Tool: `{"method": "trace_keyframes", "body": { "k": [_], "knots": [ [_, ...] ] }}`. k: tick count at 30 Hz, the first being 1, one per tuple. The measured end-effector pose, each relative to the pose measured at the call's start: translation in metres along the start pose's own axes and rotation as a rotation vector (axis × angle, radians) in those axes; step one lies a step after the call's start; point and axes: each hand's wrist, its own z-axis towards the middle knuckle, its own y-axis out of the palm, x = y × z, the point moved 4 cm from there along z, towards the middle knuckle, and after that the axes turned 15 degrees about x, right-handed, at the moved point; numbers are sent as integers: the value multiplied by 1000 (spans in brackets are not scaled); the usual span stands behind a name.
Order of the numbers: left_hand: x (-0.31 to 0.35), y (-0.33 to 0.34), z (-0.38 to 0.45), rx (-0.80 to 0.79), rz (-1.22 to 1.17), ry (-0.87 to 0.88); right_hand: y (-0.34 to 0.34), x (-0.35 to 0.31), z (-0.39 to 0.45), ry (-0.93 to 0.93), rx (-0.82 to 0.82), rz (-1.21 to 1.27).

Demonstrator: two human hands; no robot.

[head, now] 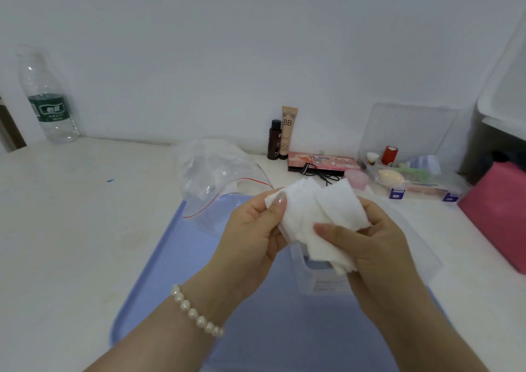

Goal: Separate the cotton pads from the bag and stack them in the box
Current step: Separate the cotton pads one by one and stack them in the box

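Left wrist wore a pearl bracelet (pixel 196 312); blue tray (pixel 159 272) lay on the white table (pixel 71 215); clear box (pixel 318 280) stood on the tray, beneath the hands; left hand (pixel 250 229) pinched the cotton pads (pixel 313 220) with thumb curled over their upper left corner; right hand (pixel 378 243) gripped the same fanned bundle from the right, thumb across it; clear zip bag (pixel 216 172) lay behind, partly on the tray; beyond stood a BB tube (pixel 288 131), dark bottle (pixel 275 139), palette (pixel 321 162), and water bottle (pixel 47 95) far left.
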Motion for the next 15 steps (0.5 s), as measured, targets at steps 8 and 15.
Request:
{"method": "trace_keyframes", "body": {
  "k": [8, 15],
  "knots": [
    [4, 0, 1, 10, -41, -35, -5, -4, 8, 192, -71, 202],
    [7, -4, 5, 61, -41, -7, -9, -7, 13, 279, -152, 494]
  ]
}}
